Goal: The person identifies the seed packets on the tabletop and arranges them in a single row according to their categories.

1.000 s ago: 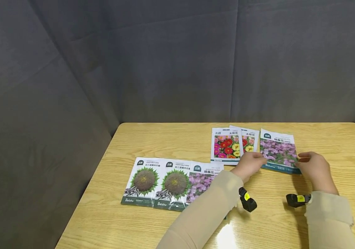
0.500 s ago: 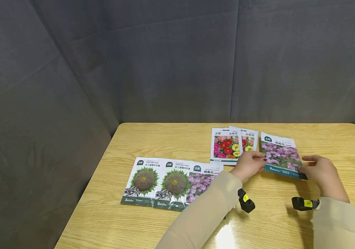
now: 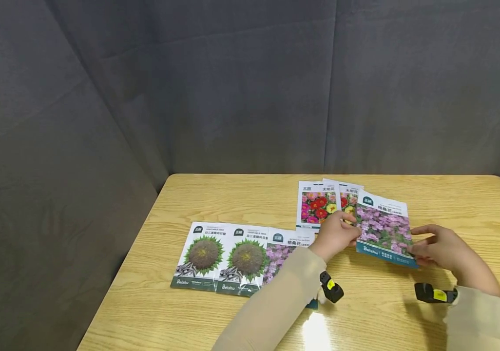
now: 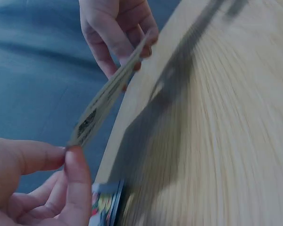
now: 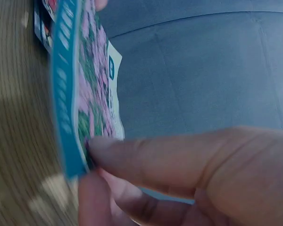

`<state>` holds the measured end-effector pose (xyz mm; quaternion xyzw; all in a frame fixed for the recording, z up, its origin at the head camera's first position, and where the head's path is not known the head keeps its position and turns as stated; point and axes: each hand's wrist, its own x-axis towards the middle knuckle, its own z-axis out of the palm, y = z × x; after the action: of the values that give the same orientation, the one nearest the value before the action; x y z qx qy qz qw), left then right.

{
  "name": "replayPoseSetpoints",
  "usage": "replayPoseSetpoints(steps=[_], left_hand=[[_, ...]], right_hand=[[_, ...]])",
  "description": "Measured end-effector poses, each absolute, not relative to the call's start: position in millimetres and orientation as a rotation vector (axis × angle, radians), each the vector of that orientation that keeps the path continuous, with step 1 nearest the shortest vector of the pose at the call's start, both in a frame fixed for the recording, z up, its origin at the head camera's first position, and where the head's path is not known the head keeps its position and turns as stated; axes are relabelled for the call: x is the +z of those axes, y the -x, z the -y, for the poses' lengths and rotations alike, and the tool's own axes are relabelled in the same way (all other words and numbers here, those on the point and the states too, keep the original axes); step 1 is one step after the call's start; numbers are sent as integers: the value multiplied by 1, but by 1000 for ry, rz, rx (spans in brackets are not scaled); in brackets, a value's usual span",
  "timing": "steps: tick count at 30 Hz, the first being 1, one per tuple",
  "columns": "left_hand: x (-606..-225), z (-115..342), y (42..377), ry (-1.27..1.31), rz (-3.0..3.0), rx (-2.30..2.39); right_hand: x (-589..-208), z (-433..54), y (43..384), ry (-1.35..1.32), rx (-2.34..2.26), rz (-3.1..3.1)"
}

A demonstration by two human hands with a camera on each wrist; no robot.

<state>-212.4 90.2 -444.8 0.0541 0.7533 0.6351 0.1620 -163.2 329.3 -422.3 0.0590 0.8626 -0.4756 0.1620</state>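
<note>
Both hands hold one seed packet [image 3: 383, 229] with pink-purple flowers and a teal bottom band, raised above the table. My left hand [image 3: 335, 235] pinches its left edge between thumb and finger, plain in the left wrist view. On the opposite edge my right hand [image 3: 440, 251] pinches near the lower corner; the right wrist view shows the thumb on the printed face [image 5: 96, 94]. Seen edge-on in the left wrist view, the packet [image 4: 106, 96] is tilted over its own shadow. Two overlapping red-and-yellow flower packets [image 3: 317, 204] lie just behind the left hand.
At the left, two sunflower seed packets [image 3: 203, 256] lie in a row with another purple-flower packet [image 3: 280, 258], which the left sleeve [image 3: 276, 302] partly covers. The wooden table [image 3: 144, 312] ends at a grey cloth backdrop [image 3: 250, 97].
Both hands have lifted the purple-flower packet and drawn it nearer, first rightward, then back left. It now overlaps the corner of the rear red-and-yellow packet. The row at the left stays put.
</note>
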Motion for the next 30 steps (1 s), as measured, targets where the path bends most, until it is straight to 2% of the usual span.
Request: replayPoseSetpoints(steps=[12,20,26,30], left_hand=[[-446,-46,196,-327,-2260,1602],[-446,-21,188,-418,-2114,1598],[-456,-4,185,-403,-2009,1573],[-452,3,184,-405,-2039,1496]], right_hand=[[-430,-321,162,83,-1552,-2229],[-431,-320,164,208,-1638,-2090],[-436,-311,166,389,-1670,-1923],[-439,-305,167,405,-1644,-1862]])
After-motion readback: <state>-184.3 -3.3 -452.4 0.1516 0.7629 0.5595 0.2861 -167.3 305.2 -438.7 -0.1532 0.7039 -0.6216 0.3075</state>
